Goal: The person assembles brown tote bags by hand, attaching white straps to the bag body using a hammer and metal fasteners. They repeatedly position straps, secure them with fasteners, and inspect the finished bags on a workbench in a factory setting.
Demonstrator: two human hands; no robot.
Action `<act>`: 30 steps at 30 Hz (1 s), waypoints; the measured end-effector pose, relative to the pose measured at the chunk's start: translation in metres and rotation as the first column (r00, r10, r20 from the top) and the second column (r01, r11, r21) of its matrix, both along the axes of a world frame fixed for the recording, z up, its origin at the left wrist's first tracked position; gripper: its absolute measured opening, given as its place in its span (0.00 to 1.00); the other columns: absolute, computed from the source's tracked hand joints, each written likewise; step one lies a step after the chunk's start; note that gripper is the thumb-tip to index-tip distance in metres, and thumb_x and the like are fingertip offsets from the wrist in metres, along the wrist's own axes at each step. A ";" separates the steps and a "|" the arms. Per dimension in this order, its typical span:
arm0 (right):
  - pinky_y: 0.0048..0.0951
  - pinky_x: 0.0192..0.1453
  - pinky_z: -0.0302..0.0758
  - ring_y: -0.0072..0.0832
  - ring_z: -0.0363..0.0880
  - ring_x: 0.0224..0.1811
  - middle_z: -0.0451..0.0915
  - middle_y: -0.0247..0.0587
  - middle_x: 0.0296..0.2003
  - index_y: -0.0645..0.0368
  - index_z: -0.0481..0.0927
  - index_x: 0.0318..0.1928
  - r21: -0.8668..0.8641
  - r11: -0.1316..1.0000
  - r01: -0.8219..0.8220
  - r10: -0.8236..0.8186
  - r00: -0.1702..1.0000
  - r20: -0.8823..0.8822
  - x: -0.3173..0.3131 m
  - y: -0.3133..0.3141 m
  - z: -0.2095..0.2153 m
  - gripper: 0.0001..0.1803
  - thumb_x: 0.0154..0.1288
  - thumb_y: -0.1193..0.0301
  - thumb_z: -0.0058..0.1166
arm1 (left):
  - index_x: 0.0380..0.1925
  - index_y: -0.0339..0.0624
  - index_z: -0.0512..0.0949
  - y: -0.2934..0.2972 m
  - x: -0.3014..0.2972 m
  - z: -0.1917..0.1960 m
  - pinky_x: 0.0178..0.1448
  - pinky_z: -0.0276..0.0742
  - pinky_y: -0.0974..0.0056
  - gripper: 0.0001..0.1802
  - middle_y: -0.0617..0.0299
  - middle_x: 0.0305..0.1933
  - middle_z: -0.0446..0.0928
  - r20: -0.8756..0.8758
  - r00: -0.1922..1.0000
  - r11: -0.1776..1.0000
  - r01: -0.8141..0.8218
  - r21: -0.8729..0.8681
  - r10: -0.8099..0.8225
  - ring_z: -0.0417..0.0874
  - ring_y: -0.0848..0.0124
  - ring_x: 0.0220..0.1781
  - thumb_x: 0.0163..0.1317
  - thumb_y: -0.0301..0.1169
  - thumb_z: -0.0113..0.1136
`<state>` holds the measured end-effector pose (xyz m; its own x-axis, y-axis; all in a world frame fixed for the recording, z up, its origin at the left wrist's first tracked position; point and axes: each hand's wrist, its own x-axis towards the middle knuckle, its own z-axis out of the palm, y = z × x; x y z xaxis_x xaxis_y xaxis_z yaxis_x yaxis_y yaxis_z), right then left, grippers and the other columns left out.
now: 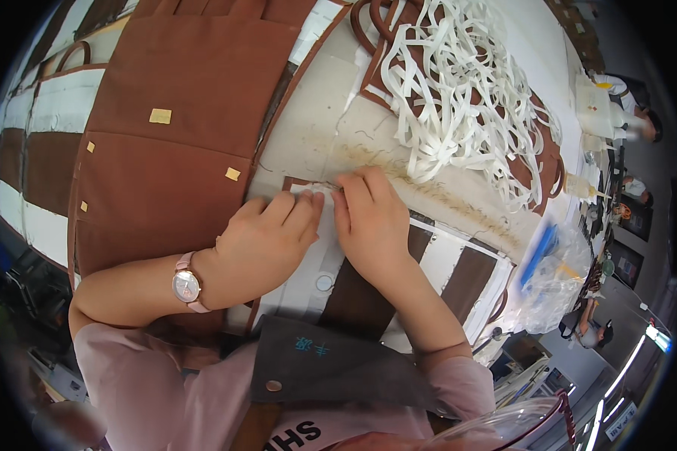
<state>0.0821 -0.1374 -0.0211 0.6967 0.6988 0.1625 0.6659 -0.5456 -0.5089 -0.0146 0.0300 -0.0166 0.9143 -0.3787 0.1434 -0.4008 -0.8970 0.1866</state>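
Both the left hand point(269, 244) and right hand point(374, 225) had fingers mostly curled in, tips right at a brown-edged pale piece point(302, 185) just ahead of them, big brown panel point(173, 177) off left, couldn't tell if either actually had it pinched

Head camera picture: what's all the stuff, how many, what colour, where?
Striped piece: one, brown and white, under both hands
More striped pieces: several, brown and white, far left
Big cloth: one, brown, left
Stickers: four, yellow, on the big cloth
Strips: uncountable, white, upper right
Plastic bag: one, clear, right
Bottles: at least two, whitish, far right
Table: one, pale, middle
People: at least three, colours unclear, far right
Watch: one, pink, left wrist
Apron: one, dark grey, bottom
Shirt: one, pink, bottom
Left hand: one, bare, middle
Right hand: one, bare, middle
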 end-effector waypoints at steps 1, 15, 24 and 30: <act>0.40 0.39 0.76 0.45 0.76 0.38 0.72 0.46 0.38 0.61 0.77 0.40 0.006 0.999 -0.033 0.033 0.998 0.059 0.001 0.003 0.001 0.10 0.56 0.80 0.59 | 0.57 0.29 0.77 0.000 0.000 0.000 0.41 0.75 0.65 0.29 0.54 0.53 0.78 0.004 1.000 1.000 0.001 0.000 -0.001 0.76 0.65 0.48 0.58 0.36 0.64; 0.42 0.47 0.73 0.45 0.74 0.41 0.75 0.45 0.37 0.62 0.80 0.42 0.112 0.986 -0.126 0.130 0.991 -0.032 0.011 0.004 -0.010 0.14 0.53 0.81 0.59 | 0.57 0.27 0.76 0.000 -0.002 0.007 0.45 0.75 0.65 0.30 0.49 0.55 0.77 -0.033 0.999 0.998 0.026 0.057 -0.024 0.75 0.63 0.50 0.59 0.37 0.63; 0.38 0.49 0.75 0.40 0.74 0.43 0.76 0.41 0.39 0.63 0.81 0.41 0.081 0.962 -0.261 0.252 0.962 0.109 0.012 -0.002 -0.016 0.16 0.48 0.78 0.58 | 0.58 0.25 0.74 0.006 0.003 0.007 0.50 0.77 0.63 0.30 0.50 0.53 0.76 -0.093 0.996 1.000 0.020 0.021 -0.018 0.76 0.63 0.50 0.59 0.35 0.63; 0.37 0.50 0.76 0.39 0.75 0.43 0.76 0.42 0.39 0.64 0.81 0.42 0.091 0.951 -0.296 0.280 0.947 0.156 0.011 -0.005 -0.016 0.17 0.48 0.78 0.58 | 0.55 0.25 0.76 0.010 0.004 0.010 0.51 0.79 0.64 0.26 0.52 0.52 0.76 -0.096 0.995 1.000 0.017 -0.016 -0.019 0.78 0.62 0.49 0.57 0.28 0.60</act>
